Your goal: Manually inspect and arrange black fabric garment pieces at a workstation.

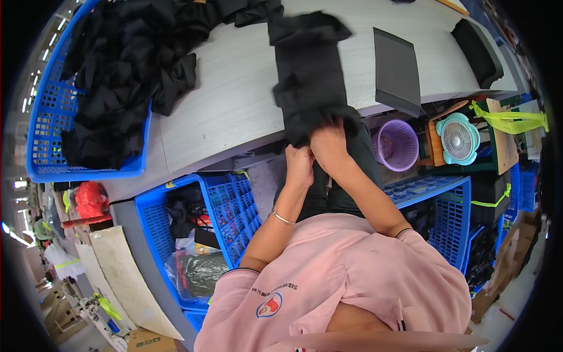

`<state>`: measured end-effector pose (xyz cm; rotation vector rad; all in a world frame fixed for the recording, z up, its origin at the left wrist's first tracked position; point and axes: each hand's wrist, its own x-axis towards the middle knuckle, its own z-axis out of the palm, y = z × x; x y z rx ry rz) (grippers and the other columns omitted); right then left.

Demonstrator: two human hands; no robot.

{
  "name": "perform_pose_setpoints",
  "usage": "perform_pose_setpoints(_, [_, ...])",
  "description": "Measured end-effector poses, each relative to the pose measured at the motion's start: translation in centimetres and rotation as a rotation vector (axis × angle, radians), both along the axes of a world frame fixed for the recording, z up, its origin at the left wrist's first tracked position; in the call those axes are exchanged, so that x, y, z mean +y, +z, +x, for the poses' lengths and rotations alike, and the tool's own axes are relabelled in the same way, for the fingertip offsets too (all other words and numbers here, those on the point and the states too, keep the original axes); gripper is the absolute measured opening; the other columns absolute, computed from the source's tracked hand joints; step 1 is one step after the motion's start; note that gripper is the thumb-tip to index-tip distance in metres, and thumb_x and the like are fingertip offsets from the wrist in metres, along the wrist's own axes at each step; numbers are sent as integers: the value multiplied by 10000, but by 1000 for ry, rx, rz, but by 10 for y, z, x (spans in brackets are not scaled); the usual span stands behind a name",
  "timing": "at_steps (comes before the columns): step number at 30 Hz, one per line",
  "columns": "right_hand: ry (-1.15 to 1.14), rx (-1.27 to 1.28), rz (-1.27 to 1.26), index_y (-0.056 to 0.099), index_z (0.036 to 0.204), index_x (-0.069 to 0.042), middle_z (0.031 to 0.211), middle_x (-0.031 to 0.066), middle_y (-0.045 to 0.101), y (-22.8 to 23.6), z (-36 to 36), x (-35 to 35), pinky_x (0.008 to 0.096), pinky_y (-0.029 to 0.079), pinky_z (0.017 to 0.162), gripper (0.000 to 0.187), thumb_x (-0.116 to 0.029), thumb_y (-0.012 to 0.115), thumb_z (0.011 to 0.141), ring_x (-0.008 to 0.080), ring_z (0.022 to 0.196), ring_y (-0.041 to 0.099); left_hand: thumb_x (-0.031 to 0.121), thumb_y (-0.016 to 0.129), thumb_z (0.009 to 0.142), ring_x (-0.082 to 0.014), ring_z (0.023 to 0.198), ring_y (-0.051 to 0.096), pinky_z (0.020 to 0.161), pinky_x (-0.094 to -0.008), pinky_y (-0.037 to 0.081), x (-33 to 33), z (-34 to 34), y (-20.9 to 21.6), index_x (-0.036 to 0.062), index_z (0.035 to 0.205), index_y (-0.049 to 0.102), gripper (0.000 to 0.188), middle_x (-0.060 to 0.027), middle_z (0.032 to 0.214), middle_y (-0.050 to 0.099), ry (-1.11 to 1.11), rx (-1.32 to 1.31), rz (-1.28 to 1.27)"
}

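Observation:
A long piece of black fabric (311,76) stretches over the table's near edge toward my body, its far end lying crumpled on the tabletop. At its near end my left hand (300,159) is closed in a pinch on the cloth's lower edge. Close beside it, my right hand (329,142) grips the same end, with its fingertips partly hidden in the folds. Parts of the fabric look blurred. To the right on the table lies a flat dark grey panel (397,70), apart from both hands.
A blue basket (88,175) heaped with black cloth (129,70) stands at the left of the grey table (217,105). Dark folded cloth (478,53) lies at the far right. Below are a purple basket (399,144), a small turquoise fan (457,139) and blue crates (234,205).

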<state>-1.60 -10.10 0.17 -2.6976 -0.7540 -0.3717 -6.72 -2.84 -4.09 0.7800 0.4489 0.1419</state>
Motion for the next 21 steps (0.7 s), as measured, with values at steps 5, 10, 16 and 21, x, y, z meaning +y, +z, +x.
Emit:
perform_pose_setpoints(5, [2, 213, -47, 658, 1122, -104, 1152, 135, 631, 16, 10, 10, 590, 365, 990, 299, -188, 551, 857, 314, 1135, 560, 33, 549, 912, -110, 771, 637, 672, -263, 496, -22, -3, -3, -1, 960, 673, 137, -61, 930, 698, -83, 74, -67])
perform_pose_setpoints(10, [-48, 234, -240, 680, 1028, -130, 1036, 101, 663, -6, 16, 0, 542, 394, 909, 288, -355, 511, 963, 318, 1008, 592, 93, 587, 937, -166, 716, 660, 714, -290, 527, -6, -17, -14, -41, 1024, 654, 173, -74, 879, 705, -328, 190, 293])
perform_pose_setpoints(16, [-71, 213, -272, 679, 1013, -100, 975, 104, 670, -7, -7, -3, 522, 421, 831, 283, -332, 525, 959, 325, 943, 597, 115, 774, 800, -198, 1055, 510, 821, -311, 459, 14, -15, 37, 19, 1292, 513, 565, -117, 1243, 518, 297, -23, 1242])
perform_pose_setpoints(21, [70, 301, -168, 657, 1136, -85, 1073, 134, 644, -6, -14, 0, 516, 450, 870, 315, -298, 559, 924, 340, 985, 589, -6, 678, 836, -253, 917, 628, 818, -332, 497, 38, 10, 45, 41, 1042, 686, 212, -109, 1001, 638, 267, -212, 1337])
